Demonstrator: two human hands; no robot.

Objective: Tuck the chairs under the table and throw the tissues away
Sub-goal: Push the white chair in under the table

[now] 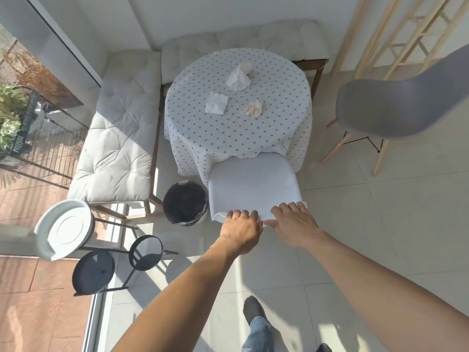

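Note:
A white chair (253,184) stands at the near side of the round table (238,133), its seat front under the dotted tablecloth. My left hand (241,229) and my right hand (295,224) both grip the top edge of its backrest, side by side. On the tabletop lie three tissues: a crumpled white tissue (238,78) at the back, a flat folded tissue (216,103) in the middle left, and a crumpled beige tissue (253,108) to its right. A grey chair (396,107) stands apart from the table at the right. A black bin (185,203) sits on the floor left of the white chair.
A cushioned corner bench (119,138) wraps the table's left and far sides. A black plant stand (121,262) with a white pot (64,229) stands at the near left by the glass door. A wooden ladder shelf (396,34) leans at the back right. My foot (253,311) is on the tiled floor.

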